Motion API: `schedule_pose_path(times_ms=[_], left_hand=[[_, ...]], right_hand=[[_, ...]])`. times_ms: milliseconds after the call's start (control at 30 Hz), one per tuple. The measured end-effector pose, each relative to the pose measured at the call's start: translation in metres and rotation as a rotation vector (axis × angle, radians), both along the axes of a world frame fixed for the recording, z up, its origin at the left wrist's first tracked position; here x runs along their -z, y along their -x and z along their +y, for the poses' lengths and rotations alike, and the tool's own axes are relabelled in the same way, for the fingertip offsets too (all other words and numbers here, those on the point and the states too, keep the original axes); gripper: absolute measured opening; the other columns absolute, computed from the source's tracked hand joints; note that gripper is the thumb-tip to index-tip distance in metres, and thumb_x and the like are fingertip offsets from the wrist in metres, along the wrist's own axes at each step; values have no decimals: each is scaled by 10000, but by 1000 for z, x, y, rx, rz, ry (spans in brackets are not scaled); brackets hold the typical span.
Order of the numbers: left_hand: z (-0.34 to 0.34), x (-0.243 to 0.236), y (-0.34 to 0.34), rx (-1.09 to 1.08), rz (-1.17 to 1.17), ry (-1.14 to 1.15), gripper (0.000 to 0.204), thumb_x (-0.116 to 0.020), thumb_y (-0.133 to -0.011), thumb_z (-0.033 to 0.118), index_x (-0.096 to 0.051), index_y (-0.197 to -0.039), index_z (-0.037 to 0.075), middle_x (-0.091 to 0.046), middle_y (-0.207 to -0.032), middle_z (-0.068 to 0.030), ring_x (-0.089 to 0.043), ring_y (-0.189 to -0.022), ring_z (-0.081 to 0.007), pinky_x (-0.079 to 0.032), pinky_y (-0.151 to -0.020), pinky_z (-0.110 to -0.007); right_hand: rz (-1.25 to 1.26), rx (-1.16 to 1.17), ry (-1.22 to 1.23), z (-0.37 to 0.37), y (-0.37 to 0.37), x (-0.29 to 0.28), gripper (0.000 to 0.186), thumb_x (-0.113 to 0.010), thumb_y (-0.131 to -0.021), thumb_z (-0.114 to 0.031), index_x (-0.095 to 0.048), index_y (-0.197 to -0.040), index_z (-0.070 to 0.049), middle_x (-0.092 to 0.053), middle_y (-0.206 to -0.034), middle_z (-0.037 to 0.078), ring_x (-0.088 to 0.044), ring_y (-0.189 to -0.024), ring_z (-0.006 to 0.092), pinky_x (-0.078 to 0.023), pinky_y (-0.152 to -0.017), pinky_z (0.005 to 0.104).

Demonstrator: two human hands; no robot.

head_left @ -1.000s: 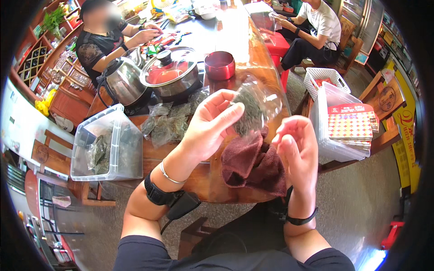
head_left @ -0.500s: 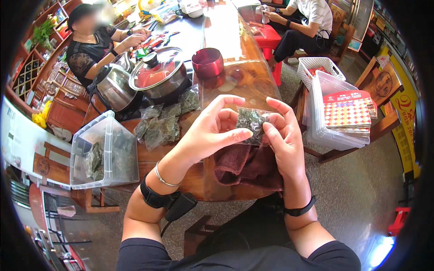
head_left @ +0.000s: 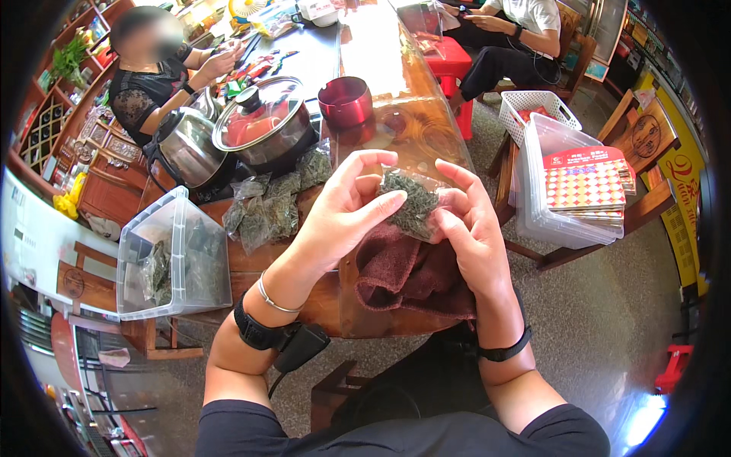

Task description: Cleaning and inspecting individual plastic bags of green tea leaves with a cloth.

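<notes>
Between my hands, above the table's near edge, is a small clear plastic bag [head_left: 410,202] of dark green dried leaves. My left hand [head_left: 352,204] grips its left side, thumb on the front face. With thumb and fingers my right hand [head_left: 470,227] pinches its right edge. Just below lies a crumpled maroon cloth [head_left: 411,278] on the wooden table [head_left: 316,293]. Several similar bags of leaves [head_left: 270,213] lie in a heap to the left of my left hand. A clear plastic bin [head_left: 177,255] further left holds more such bags.
Beyond the heap stand a lidded pot [head_left: 263,126], a steel kettle [head_left: 190,148] and a red metal bowl [head_left: 345,103]. On the right, a clear bin [head_left: 533,190] holds patterned red packages. One person sits across at left, another at the far right beside a red stool [head_left: 453,61].
The bag has tilted and shifted slightly left, with both hands still on it. The person at left has raised their hands; the one at far right has lowered theirs.
</notes>
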State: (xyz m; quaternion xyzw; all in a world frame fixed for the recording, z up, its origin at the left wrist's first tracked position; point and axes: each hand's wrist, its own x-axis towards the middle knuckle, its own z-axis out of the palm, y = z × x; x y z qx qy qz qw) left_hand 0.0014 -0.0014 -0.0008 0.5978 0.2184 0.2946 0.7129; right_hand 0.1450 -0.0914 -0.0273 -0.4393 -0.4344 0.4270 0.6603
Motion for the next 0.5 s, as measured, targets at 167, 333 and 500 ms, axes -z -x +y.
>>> schedule_pose_path(times_ms=[167,333,500], left_hand=[[-2,-5,-2,-122,-75,-32,316,-559,-806,40,-403,-1080,33,-571,-839,-45,-536,-743,-77,-451,-657,-201],[0,-5,4,70,117,42,282,-555,-823,105,-418,-1059,31,-569,-792,-31,-513,-660,-41,-397,-548,-168],[0,-5,3,48,128,-13,287,-536,-835,134,-423,-1085,48,-552,-786,-6,-499,-637,-28,-382,-530,-149]], right_hand=[[16,3,37,0,-1,-2,430,-484,-832,-93,-319,-1223,-24,-507,-848,37,-492,-747,74,-407,-634,202],[-11,-8,6,-2,2,-4,410,-506,-822,-125,-368,-1199,-41,-514,-870,16,-484,-734,43,-383,-610,166],[23,-4,21,-1,-3,-3,377,-510,-815,-83,-386,-1168,-36,-509,-853,25,-481,-722,47,-389,-612,171]])
